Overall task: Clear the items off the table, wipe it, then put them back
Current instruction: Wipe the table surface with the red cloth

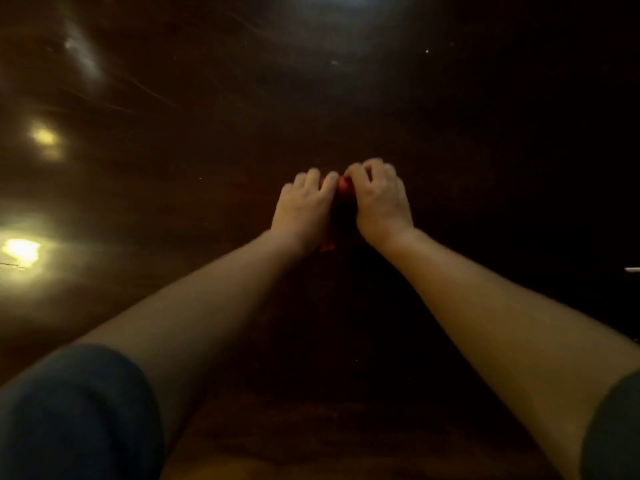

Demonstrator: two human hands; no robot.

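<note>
The dark brown glossy table (194, 140) fills the whole view. Both my arms reach forward over it. My left hand (304, 206) and my right hand (379, 197) sit side by side near the middle, fingers curled down onto a red cloth (343, 187). Only small red patches show, one between the fingertips and one under the left wrist (327, 245). Most of the cloth is hidden beneath the hands and in shadow.
Lamp reflections glare on the table at the left (22, 249) and upper left. A small white object (632, 270) pokes in at the right edge. Tiny pale specks lie on the far surface (427, 51).
</note>
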